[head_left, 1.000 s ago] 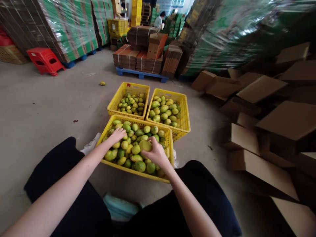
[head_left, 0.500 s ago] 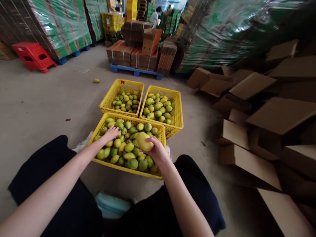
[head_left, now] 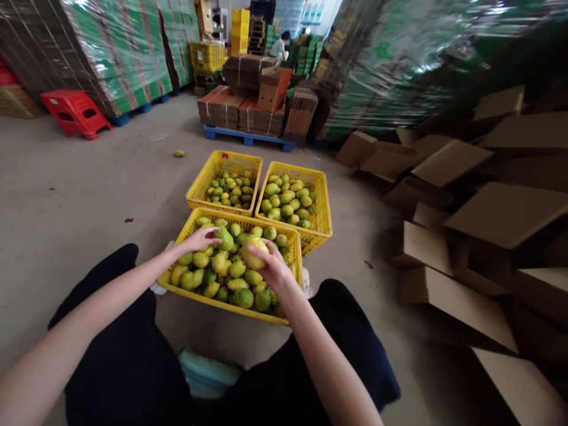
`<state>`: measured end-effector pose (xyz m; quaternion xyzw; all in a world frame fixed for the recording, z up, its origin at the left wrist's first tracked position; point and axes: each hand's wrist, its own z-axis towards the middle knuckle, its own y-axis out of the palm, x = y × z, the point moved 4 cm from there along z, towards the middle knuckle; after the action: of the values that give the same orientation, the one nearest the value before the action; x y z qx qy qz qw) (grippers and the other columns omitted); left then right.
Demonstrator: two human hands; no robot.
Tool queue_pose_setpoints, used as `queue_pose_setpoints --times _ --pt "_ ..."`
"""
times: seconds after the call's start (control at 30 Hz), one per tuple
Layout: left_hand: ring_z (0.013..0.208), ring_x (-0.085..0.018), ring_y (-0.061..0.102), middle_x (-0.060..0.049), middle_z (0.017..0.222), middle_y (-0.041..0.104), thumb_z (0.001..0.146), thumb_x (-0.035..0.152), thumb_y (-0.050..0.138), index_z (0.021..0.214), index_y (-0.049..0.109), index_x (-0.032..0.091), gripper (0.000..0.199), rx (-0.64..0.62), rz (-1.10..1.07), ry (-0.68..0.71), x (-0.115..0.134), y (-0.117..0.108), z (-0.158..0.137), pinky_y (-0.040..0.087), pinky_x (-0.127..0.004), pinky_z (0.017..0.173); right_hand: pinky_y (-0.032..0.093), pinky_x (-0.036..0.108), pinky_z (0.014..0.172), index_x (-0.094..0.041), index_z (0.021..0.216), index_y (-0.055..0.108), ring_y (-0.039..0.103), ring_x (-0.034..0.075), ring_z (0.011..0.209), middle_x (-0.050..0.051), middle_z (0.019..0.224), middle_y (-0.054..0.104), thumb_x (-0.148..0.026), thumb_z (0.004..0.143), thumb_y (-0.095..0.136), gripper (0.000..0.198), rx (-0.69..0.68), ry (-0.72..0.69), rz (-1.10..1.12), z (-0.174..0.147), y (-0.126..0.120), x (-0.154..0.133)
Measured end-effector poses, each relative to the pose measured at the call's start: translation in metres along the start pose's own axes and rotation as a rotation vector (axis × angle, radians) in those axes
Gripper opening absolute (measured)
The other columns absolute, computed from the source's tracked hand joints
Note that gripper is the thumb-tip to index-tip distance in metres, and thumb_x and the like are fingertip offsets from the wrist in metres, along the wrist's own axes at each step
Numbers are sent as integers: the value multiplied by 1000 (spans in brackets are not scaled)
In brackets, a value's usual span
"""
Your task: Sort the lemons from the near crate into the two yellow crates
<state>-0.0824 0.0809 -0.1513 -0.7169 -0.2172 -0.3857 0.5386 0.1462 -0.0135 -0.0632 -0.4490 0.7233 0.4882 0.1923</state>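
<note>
Between my knees stands a yellow plastic crate (head_left: 231, 303) filled with green and yellow lemons (head_left: 243, 297). My right hand (head_left: 274, 266) grips a large pale yellow lemon (head_left: 254, 252) above the crate's right half. Over the left half, my left hand (head_left: 203, 238) has its fingers around a green lemon (head_left: 225, 239), raised a little above the others. Behind this crate are two more yellow crates, the back left one (head_left: 195, 192) with smaller lemons and the back right one (head_left: 327, 207) with larger ones.
Cardboard boxes (head_left: 461, 307) lie heaped along the right. Bundled flat cartons (head_left: 261, 118) sit on a blue pallet (head_left: 248, 139) ahead. A red stool (head_left: 76, 112) and a single lemon (head_left: 178, 153) are on the floor at left. A person (head_left: 279, 47) is far back.
My left hand has closed on a green lemon and lifted it slightly. The right hand has turned its yellow lemon and moved a little left. The view has shifted slightly.
</note>
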Motion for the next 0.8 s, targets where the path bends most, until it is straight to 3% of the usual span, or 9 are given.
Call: queue_pose_setpoints --times 0.1,0.23,0.4,0.47,0.53,0.6,0.7,0.8 --pt "108 -26 67 -14 119 69 86 55 65 130 59 17 59 -15 -376 -3 32 -7 -8 55 -41 93 58 30 56 -25 89 54 69 18 64 -4 83 71 -29 52 89 51 -11 -42 99 3 4 -5" --pt "102 -27 70 -14 106 73 80 52 74 109 66 14 48 -42 -1236 -110 83 -14 -29 57 -41 90 53 26 46 -22 85 63 68 18 60 1 79 74 -36 60 85 36 -72 -72 224 4 10 -11" --pt "73 -17 71 -8 83 72 98 44 44 93 67 13 39 3 -1747 -294 127 -20 -47 61 -29 65 48 27 42 -20 82 67 65 18 55 4 73 73 -56 70 73 39 -134 -138 292 9 22 -17" --pt "64 -15 68 -6 76 71 97 38 41 87 67 13 37 22 -1798 -346 134 -17 -46 57 -24 53 49 28 45 -19 80 68 64 18 55 4 71 72 -59 71 69 41 -98 -178 297 13 25 -17" --pt "61 -16 67 -6 71 70 93 35 45 81 69 13 34 74 -1721 -308 138 -11 -41 54 -23 50 51 29 50 -19 79 69 65 18 58 3 72 72 -56 71 68 38 -22 -238 291 17 26 -15" --pt "65 -18 69 -6 69 70 86 36 55 76 71 13 29 151 -1555 -165 142 -7 -36 56 -26 55 54 30 58 -20 80 70 67 18 65 2 76 73 -51 70 68 32 44 -331 270 19 26 -15" --pt "82 -24 71 -7 71 72 76 38 66 68 72 16 24 261 -1288 83 151 -2 -36 57 -30 70 55 31 74 -21 74 71 68 18 75 1 78 74 -47 69 68 27 31 -462 217 16 29 -17" --pt "92 -27 71 -6 73 74 76 42 65 64 73 21 25 328 -1177 159 155 3 -41 56 -34 79 54 32 82 -21 70 72 67 19 77 1 76 73 -47 70 66 26 1 -504 179 11 31 -17"
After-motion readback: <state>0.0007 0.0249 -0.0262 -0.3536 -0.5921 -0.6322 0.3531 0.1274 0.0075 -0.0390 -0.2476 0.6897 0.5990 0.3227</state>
